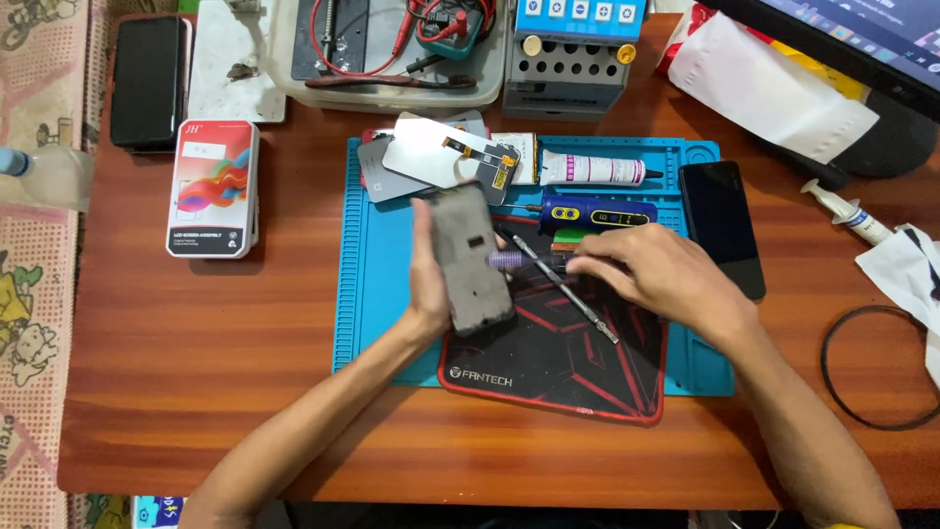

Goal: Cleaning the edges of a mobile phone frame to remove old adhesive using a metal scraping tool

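My left hand (427, 279) grips a grey, opened phone body (472, 260), held upright over a black and red mouse pad (558, 377) that lies on a blue work mat (377, 264). My right hand (651, 276) hovers to its right with the fingertips pinched near a small purple part (508, 260); whether it holds that part I cannot tell. A thin metal pry tool (568, 289) lies slanted across the pad beneath that hand. Behind the phone lie loose phone panels (436, 152), a white glue tube (587, 169) and a blue electric screwdriver (597, 214).
A black phone (723, 227) lies on the mat's right side, another black phone (149, 83) at far left. A colourful screen box (212, 188) lies left of the mat. At the back stand a tray with multimeter leads (392, 49) and a grey-blue repair station (573, 54). A syringe (847, 214) and black ring (876, 367) sit right.
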